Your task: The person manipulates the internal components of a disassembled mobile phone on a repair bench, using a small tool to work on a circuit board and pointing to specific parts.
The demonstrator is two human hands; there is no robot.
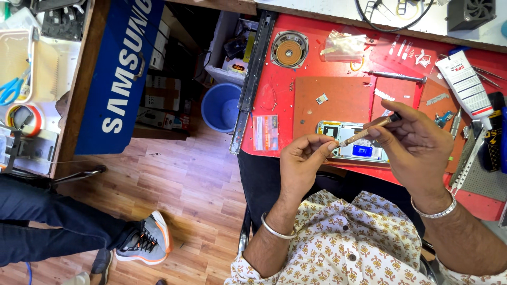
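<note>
My right hand (417,150) grips a slim brown screwdriver (369,128) by its dark cap, with the shaft pointing left. My left hand (303,163) pinches the screwdriver's tip between thumb and fingers. Both hands hover just above an opened phone (348,138) with its back off, which lies on an orange-brown work mat (332,100) on the red table (264,95). A small loose part (321,98) lies on the mat beyond the phone.
A round speaker (289,52), a clear plastic bag (343,46), a second screwdriver (396,76) and a white glue tube (466,87) lie on the table. A blue bucket (222,107) stands on the wooden floor. Another person's legs and sneaker (142,240) are at left.
</note>
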